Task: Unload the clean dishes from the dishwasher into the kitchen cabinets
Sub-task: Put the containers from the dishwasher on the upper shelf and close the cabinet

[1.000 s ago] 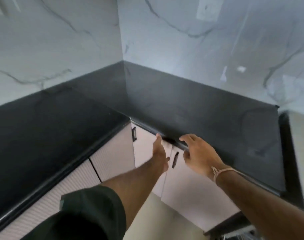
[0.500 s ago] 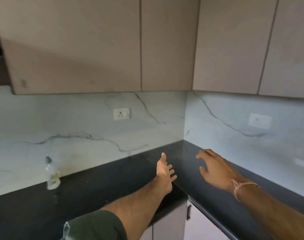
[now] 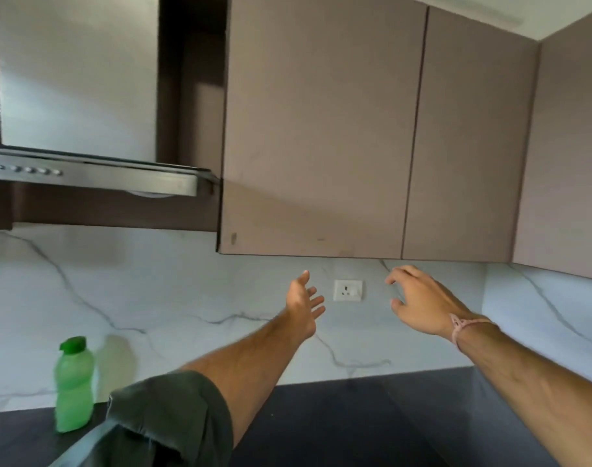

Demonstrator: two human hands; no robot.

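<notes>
Beige upper wall cabinets fill the top of the view, their doors closed: a left door (image 3: 321, 129) and a right door (image 3: 469, 146). My left hand (image 3: 303, 303) is raised below the left door's bottom edge, fingers straight and spread, holding nothing. My right hand (image 3: 419, 303) hovers below the seam between the two doors, fingers loosely bent, also empty, with a pale cord round its wrist. Neither hand touches the cabinets. No dishes or dishwasher are in view.
A green plastic bottle (image 3: 73, 385) stands on the black countertop (image 3: 355, 416) at the left. A steel range hood (image 3: 92, 175) juts out at upper left. A white wall socket (image 3: 348, 290) sits on the marble backsplash between my hands.
My view has swung up from the lower corner cabinets to the upper wall cabinets. Both hands have risen from the countertop's edge to just under the upper doors.
</notes>
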